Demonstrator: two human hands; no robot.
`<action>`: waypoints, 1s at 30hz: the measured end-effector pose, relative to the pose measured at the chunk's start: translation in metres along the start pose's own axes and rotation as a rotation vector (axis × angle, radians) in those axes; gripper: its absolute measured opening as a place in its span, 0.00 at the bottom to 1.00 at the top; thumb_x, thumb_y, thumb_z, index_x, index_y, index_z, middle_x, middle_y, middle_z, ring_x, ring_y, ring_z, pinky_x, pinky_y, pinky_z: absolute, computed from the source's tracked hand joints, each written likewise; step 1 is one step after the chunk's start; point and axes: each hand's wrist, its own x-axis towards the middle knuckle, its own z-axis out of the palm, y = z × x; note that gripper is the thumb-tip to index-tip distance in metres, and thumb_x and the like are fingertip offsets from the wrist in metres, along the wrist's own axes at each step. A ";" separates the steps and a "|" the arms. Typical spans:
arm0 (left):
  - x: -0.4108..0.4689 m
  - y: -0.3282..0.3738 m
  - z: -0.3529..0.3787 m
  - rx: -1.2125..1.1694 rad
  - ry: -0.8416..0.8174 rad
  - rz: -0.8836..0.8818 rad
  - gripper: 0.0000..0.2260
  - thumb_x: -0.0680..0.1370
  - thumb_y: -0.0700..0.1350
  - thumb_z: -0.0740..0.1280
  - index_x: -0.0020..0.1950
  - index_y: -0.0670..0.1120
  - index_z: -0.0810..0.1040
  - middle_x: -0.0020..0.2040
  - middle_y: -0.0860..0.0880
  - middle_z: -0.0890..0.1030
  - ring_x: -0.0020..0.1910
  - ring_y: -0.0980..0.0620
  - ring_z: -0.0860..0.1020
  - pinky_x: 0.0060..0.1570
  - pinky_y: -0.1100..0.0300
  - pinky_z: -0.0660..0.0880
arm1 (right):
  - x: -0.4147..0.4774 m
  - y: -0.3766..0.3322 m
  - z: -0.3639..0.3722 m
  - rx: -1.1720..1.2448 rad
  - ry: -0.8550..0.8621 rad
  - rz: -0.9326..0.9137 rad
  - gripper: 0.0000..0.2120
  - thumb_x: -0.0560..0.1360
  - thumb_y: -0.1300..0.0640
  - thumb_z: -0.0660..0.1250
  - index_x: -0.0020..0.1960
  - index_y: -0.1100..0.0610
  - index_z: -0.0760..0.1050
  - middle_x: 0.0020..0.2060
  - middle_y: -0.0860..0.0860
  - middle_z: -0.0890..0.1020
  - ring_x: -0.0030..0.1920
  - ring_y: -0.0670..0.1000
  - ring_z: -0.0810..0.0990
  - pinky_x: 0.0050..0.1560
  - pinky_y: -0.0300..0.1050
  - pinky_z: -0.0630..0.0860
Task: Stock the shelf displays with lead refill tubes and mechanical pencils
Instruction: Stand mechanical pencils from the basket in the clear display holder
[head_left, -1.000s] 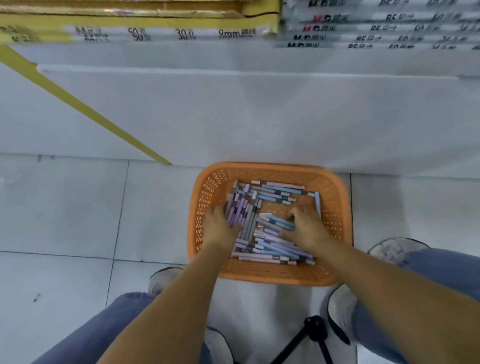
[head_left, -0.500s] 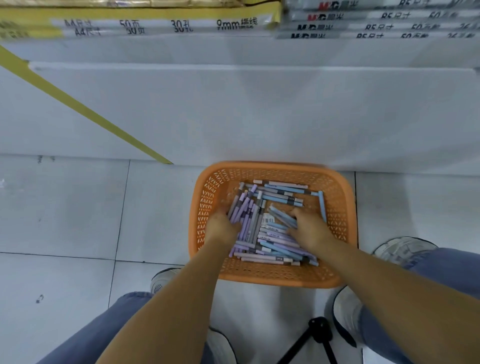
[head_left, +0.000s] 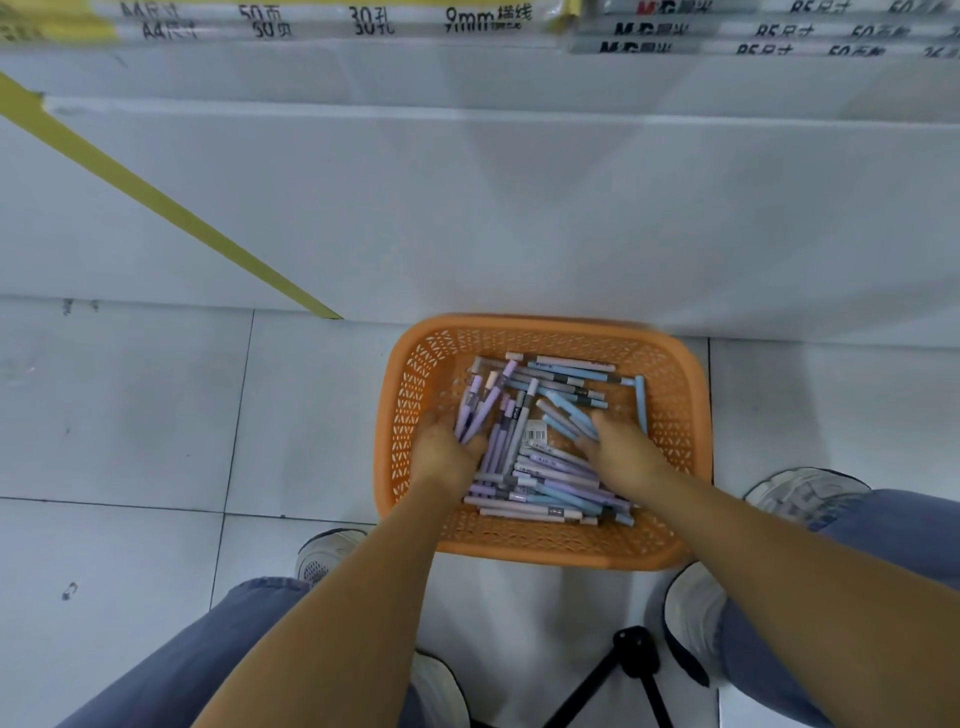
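As mechanical pencils (head_left: 550, 475) fill the orange basket (head_left: 540, 326) at six o'clock, the left hand (head_left: 445, 460) curls round purple ones; I cannot tell whether the right hand (head_left: 626, 460) grasps the blue ones. At twelve o'clock, packs (head_left: 363, 21) read "A4", "9mm", "M&G".

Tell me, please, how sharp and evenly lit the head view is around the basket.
Head view: orange basket far rim smeared by motion blur; pencils soft yet colours clear; shelf labels ghosted double; wide-angle lens bows shelf edge; lighting flat, shadows faint.
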 end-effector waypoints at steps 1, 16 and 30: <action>-0.002 -0.001 -0.004 -0.007 -0.027 0.017 0.15 0.80 0.42 0.66 0.66 0.41 0.72 0.56 0.42 0.80 0.52 0.42 0.80 0.54 0.48 0.78 | -0.003 -0.002 -0.003 0.059 0.010 0.020 0.05 0.82 0.54 0.59 0.50 0.55 0.68 0.42 0.53 0.75 0.37 0.49 0.73 0.33 0.43 0.66; -0.111 0.100 -0.055 -0.510 -0.282 0.388 0.09 0.76 0.58 0.70 0.53 0.58 0.84 0.43 0.55 0.86 0.43 0.58 0.84 0.47 0.61 0.81 | -0.117 -0.101 -0.092 1.120 0.228 -0.216 0.08 0.81 0.58 0.62 0.57 0.54 0.77 0.48 0.54 0.84 0.49 0.53 0.84 0.48 0.52 0.81; -0.257 0.211 -0.139 -0.473 -0.277 0.715 0.10 0.81 0.48 0.68 0.62 0.51 0.79 0.49 0.53 0.87 0.43 0.57 0.82 0.48 0.55 0.77 | -0.256 -0.152 -0.205 0.894 0.367 -0.660 0.09 0.81 0.50 0.61 0.56 0.49 0.78 0.47 0.49 0.86 0.47 0.49 0.84 0.46 0.44 0.80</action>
